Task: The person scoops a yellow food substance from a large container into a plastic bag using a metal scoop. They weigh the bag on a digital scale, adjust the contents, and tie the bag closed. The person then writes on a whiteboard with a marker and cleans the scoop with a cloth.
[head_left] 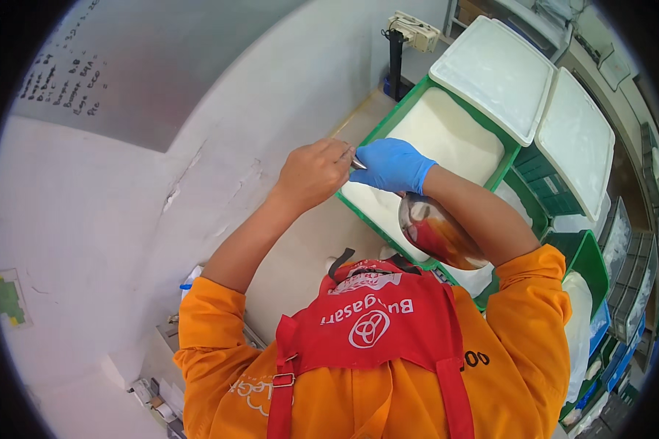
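Note:
My right hand (392, 164), in a blue glove, is closed round the handle of a shiny metal scoop (436, 228). The scoop's rounded bowl hangs under my right forearm, which partly covers it. My bare left hand (313, 174) has its fingers curled at the handle's end, which pokes out between both hands. Beneath and beyond the hands stands a green bin (373, 228) holding white powder (447, 135). The powder slopes up toward the far side. The left hand is just outside the bin's left edge, the right hand over it.
A white lid (494, 77) rests across the bin's far right corner, with another white lid (577, 143) on a neighbouring green bin. A cream device (414, 31) tops a black post behind. On the left rise a wall (110, 219) and a grey board (139, 73). Stacked trays (630, 282) line the right.

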`<action>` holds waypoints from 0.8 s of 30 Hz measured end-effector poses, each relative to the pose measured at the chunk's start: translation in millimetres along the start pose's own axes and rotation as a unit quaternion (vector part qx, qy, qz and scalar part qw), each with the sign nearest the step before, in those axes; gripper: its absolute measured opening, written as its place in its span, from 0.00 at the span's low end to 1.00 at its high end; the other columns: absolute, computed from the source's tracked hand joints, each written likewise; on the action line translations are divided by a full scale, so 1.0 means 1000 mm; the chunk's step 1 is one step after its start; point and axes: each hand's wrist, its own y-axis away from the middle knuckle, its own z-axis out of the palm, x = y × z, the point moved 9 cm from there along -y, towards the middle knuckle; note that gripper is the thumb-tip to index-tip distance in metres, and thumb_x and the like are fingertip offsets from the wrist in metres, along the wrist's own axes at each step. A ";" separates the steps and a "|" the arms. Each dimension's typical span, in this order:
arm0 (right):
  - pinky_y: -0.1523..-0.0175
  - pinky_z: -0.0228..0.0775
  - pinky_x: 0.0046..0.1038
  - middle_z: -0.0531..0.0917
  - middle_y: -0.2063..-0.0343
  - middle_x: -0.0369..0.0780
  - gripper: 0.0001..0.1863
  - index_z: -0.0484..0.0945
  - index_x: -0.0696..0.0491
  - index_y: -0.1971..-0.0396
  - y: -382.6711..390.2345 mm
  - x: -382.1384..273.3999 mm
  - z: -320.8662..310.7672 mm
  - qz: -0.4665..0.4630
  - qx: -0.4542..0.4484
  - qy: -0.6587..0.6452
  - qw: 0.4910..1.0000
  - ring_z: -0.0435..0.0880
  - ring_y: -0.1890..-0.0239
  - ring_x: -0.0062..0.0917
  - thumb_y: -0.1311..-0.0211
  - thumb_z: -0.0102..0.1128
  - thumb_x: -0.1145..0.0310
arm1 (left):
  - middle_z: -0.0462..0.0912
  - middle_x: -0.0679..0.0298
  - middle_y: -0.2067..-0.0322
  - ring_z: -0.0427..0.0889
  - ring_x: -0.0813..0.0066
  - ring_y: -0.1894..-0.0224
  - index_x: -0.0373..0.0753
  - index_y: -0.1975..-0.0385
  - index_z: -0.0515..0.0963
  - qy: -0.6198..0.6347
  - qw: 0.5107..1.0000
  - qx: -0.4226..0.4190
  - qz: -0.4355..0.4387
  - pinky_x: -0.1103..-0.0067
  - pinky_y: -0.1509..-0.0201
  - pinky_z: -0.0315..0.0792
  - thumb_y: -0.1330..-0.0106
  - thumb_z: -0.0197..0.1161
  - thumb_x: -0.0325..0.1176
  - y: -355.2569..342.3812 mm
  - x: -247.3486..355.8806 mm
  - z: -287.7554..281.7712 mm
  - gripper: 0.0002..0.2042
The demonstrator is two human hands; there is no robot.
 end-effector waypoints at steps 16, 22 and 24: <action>0.54 0.76 0.42 0.85 0.66 0.50 0.20 0.83 0.53 0.65 0.002 -0.009 0.020 -0.038 -0.045 0.062 0.996 0.84 0.61 0.46 0.40 0.55 0.51 | 0.84 0.66 0.60 0.85 0.70 0.59 0.38 0.59 0.83 0.032 0.999 0.001 -0.003 0.77 0.61 0.80 0.50 0.71 0.31 0.024 0.016 0.001 0.16; 0.54 0.76 0.42 0.85 0.67 0.49 0.19 0.84 0.54 0.66 0.009 -0.002 0.023 -0.038 -0.030 0.058 0.997 0.85 0.62 0.45 0.41 0.56 0.52 | 0.84 0.66 0.60 0.85 0.71 0.58 0.39 0.59 0.83 0.024 0.999 0.042 -0.004 0.77 0.60 0.80 0.50 0.71 0.30 0.025 0.025 0.006 0.16; 0.54 0.76 0.42 0.85 0.67 0.49 0.20 0.84 0.54 0.66 0.011 -0.001 0.023 -0.033 -0.034 0.058 0.997 0.85 0.62 0.45 0.41 0.56 0.52 | 0.85 0.66 0.61 0.85 0.71 0.58 0.40 0.60 0.83 0.029 0.998 0.053 -0.003 0.77 0.60 0.80 0.50 0.70 0.30 0.024 0.027 0.005 0.15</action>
